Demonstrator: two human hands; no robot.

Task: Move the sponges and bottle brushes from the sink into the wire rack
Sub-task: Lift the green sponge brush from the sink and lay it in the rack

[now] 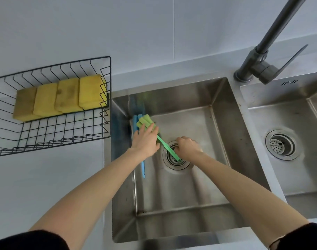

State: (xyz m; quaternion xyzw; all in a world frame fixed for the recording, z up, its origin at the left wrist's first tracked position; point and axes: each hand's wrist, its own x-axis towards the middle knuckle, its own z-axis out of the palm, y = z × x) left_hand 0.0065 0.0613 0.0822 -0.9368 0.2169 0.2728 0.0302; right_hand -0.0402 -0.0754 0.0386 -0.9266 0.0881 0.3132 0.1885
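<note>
Stretching across the pale grey countertop [46, 177] beneath a plain light wall, a double stainless-steel sink [217, 123] is taking up most of the view, with a dark faucet [258, 64] rising between its two basins. A black wire rack [51, 134] is sitting on the counter just left of the sink, holding four yellow sponges [62, 96] that are leaning in an overlapping row against its back.

In the left basin, a green bottle brush [165, 144] is lying at an angle, its sponge head toward the far left corner and its thin handle reaching over the drain [175, 156]. The left hand [145, 141] is resting on the green head, fingers laid flat and close together over it. The right hand [187, 147] is curled over the handle's end above the drain; whether the fingers are actually gripping it cannot be told. A blue bottle brush [143, 168] is lying along the basin's left wall, partly hidden under the left hand and wrist.
</note>
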